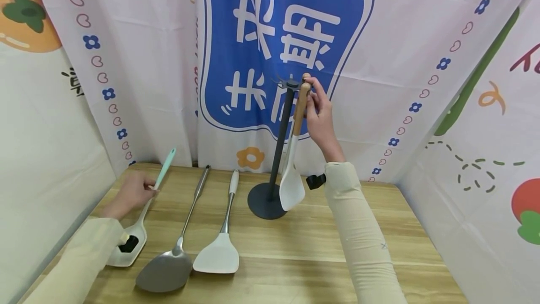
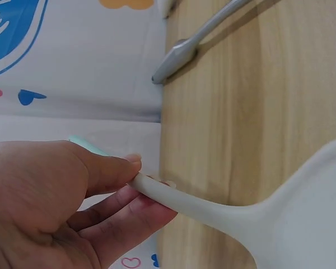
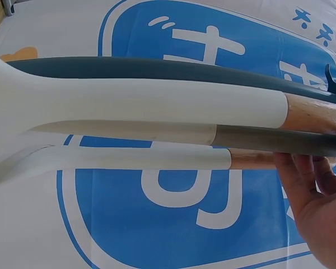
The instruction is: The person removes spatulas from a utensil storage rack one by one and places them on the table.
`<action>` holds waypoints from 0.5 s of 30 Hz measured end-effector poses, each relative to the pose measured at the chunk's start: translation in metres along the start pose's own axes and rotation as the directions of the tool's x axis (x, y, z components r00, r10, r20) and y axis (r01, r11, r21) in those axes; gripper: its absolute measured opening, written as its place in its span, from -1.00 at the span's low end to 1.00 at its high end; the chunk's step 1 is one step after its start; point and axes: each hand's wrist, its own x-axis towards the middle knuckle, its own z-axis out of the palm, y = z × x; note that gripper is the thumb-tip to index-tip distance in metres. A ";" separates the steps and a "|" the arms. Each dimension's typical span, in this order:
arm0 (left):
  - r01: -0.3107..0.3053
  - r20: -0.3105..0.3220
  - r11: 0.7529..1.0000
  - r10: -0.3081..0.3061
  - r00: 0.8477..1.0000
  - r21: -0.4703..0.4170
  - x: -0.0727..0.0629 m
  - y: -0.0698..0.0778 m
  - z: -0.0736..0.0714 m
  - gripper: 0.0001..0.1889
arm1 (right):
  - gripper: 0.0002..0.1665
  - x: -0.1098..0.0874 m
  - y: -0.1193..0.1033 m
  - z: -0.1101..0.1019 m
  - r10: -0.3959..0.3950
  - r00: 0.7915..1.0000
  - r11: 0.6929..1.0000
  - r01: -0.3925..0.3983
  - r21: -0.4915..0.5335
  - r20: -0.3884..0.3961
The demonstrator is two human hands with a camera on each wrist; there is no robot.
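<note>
In the head view my left hand (image 1: 131,196) pinches the shaft of a white spatula (image 1: 134,243) with a mint-green handle end. The left wrist view shows the thumb and fingers on its pale shaft (image 2: 196,212), the broad head angled over the table. My right hand (image 1: 320,116) is at the top of a dark utensil stand (image 1: 276,154), its fingers on a wooden handle. A white-headed utensil (image 1: 292,189) with a wooden handle hangs in front. The right wrist view shows the fingers at the wooden handle (image 3: 252,159) of a second white utensil; a grey-brown handle (image 3: 257,140) lies between.
Left of the stand, a metal wok turner (image 1: 166,269) and a white-headed turner (image 1: 219,254) with a white grip lie on the wooden table (image 1: 320,247). Printed curtains (image 1: 379,83) stand behind the table and at its sides.
</note>
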 end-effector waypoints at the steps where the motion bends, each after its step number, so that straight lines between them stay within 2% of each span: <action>1: 0.011 0.009 1.000 -0.011 1.000 0.001 0.000 -0.002 0.001 -0.72 | -0.52 0.000 0.000 0.000 0.003 1.000 1.000 -0.003 -0.001 0.001; 7: 0.061 0.053 0.998 -0.062 0.997 0.015 -0.001 -0.010 0.006 -0.68 | -0.52 -0.001 0.000 0.001 0.010 1.000 1.000 -0.010 -0.007 -0.001; 15: 0.095 0.092 0.995 -0.097 0.991 0.023 0.001 -0.015 0.009 -0.68 | -0.52 -0.001 -0.001 0.001 0.004 1.000 1.000 -0.004 -0.001 -0.005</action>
